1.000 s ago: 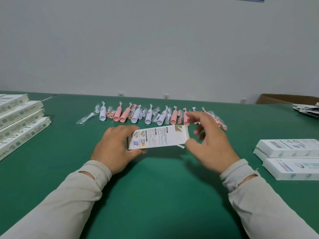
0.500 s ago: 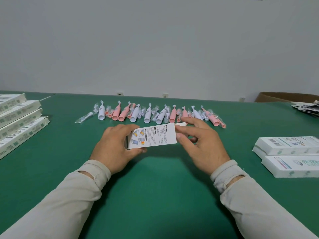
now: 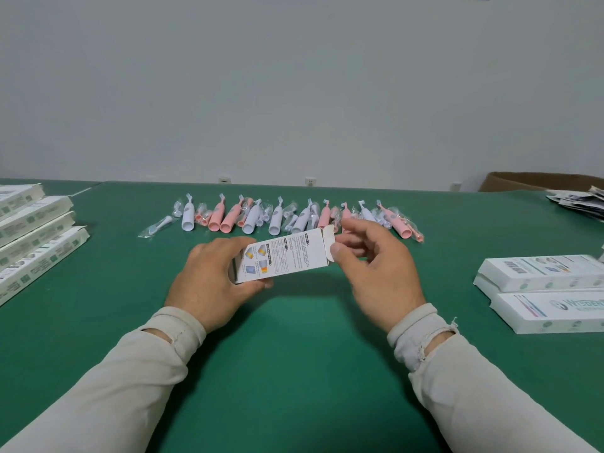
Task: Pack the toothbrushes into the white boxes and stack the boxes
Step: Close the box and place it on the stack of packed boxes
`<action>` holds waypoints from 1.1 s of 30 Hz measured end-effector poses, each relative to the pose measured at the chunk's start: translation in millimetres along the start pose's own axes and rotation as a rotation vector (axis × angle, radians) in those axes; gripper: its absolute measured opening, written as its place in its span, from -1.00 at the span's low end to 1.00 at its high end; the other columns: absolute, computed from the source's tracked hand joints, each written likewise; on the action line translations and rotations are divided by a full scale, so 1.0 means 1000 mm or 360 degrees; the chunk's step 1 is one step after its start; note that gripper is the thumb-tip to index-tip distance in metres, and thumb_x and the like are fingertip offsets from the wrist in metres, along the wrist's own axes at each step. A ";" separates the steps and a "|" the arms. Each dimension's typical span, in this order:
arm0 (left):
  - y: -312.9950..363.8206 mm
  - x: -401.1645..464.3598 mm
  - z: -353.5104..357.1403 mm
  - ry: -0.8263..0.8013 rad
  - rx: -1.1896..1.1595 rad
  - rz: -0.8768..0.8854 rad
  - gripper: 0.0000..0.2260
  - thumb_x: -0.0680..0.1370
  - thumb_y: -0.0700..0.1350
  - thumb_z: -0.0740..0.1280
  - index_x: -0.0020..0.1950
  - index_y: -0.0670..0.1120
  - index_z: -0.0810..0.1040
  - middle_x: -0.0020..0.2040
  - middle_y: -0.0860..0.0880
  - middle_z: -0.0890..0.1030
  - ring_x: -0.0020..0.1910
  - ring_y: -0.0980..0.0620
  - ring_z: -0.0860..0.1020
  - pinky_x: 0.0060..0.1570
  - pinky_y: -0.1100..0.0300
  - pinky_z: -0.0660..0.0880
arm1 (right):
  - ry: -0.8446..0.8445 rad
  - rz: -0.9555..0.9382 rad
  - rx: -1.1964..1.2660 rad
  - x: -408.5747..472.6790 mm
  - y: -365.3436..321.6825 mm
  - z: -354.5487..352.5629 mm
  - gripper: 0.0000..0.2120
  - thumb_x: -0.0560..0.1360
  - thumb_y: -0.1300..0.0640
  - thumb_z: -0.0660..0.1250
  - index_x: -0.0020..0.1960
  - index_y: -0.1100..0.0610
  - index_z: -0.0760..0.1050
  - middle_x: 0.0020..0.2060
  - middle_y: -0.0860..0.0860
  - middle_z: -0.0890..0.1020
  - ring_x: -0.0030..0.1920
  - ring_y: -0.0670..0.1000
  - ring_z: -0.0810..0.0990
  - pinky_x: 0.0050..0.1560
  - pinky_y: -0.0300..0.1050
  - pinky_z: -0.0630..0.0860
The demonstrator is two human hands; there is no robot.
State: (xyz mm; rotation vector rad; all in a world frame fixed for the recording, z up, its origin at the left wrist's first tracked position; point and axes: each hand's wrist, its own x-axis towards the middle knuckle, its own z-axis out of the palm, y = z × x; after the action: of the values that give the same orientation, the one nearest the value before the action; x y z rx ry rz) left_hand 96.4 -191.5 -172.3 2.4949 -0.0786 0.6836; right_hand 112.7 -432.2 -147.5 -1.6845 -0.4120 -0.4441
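Toothbrushes [image 3: 281,219] lie in a loose row of pink and white, wrapped in clear film, across the far middle of the green table [image 3: 294,371], none of them in my hands. From the one head view, I judge the job only partly done. My left hand [image 3: 209,279] holds a small white box [image 3: 284,258] by its left end, lifted just off the table and tilted, its printed face toward me. My right hand [image 3: 376,269] has thumb and fingers [image 3: 336,248] pinched on the end flap [image 3: 328,238], which stands open. I cannot tell whether this box already holds anything; its inside is hidden from me.

On the left edge sits a stepped stack of white boxes [image 3: 36,237], and on the right two more boxes [image 3: 549,289] lie one partly on the other. I take these as packed, though that is a guess. The long row behind tells me much packing is left.

A brown carton [image 3: 536,181] and a heap of printed leaflets [image 3: 581,204] rest at the far right, well apart from my work. Nothing blocks my reach to the row; the crowding of wrapped pieces there, touching one another, is the only nuisance when picking one out.
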 end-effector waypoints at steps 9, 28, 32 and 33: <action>0.005 -0.001 -0.002 0.0011 0.0043 -0.0004 -0.44 0.34 0.22 0.50 0.32 0.20 0.49 0.11 0.22 0.50 0.14 0.03 0.36 0.14 0.00 0.42 | 0.0034 0.0081 -0.0103 0.002 0.000 -0.002 -0.85 0.48 0.20 0.46 -0.11 -0.05 0.63 -0.24 -0.19 0.68 -0.22 -0.21 0.59 -0.06 -0.26 0.57; 0.030 -0.008 0.007 -0.0123 -0.0660 -0.0183 -0.62 0.41 -0.08 0.56 0.13 0.07 0.48 0.03 0.26 0.55 -0.01 0.37 0.52 -0.11 0.50 0.37 | -0.0447 -0.0511 -0.1550 -0.011 -0.015 -0.010 -0.50 0.50 0.16 0.32 0.43 0.02 0.39 0.37 0.00 0.43 0.27 0.10 0.40 0.31 0.03 0.42; 0.043 -0.012 0.003 -0.0207 -0.0916 -0.0237 -0.64 0.41 -0.12 0.56 0.12 0.04 0.52 -0.03 0.09 0.66 -0.17 0.34 0.60 -0.16 0.46 0.43 | -0.0626 -0.0865 -0.1827 -0.025 -0.031 0.011 -0.60 0.55 0.13 0.31 0.38 0.02 0.42 0.26 0.03 0.49 0.06 0.13 0.55 -0.09 0.02 0.54; 0.047 -0.014 0.002 -0.0291 -0.0993 -0.0229 -0.64 0.41 -0.15 0.55 0.13 0.04 0.52 -0.04 0.06 0.69 -0.15 0.29 0.63 -0.11 0.37 0.46 | -0.0618 -0.0925 -0.1934 -0.027 -0.034 0.012 -0.66 0.58 0.11 0.27 0.35 0.01 0.43 0.19 0.03 0.51 0.00 0.13 0.56 -0.20 0.00 0.50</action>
State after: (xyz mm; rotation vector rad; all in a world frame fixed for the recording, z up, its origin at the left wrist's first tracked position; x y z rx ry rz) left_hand 76.1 -233.9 -157.3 1.9293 -0.1517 0.3037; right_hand 73.2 -415.6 -133.9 -2.8487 -1.0700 -0.9023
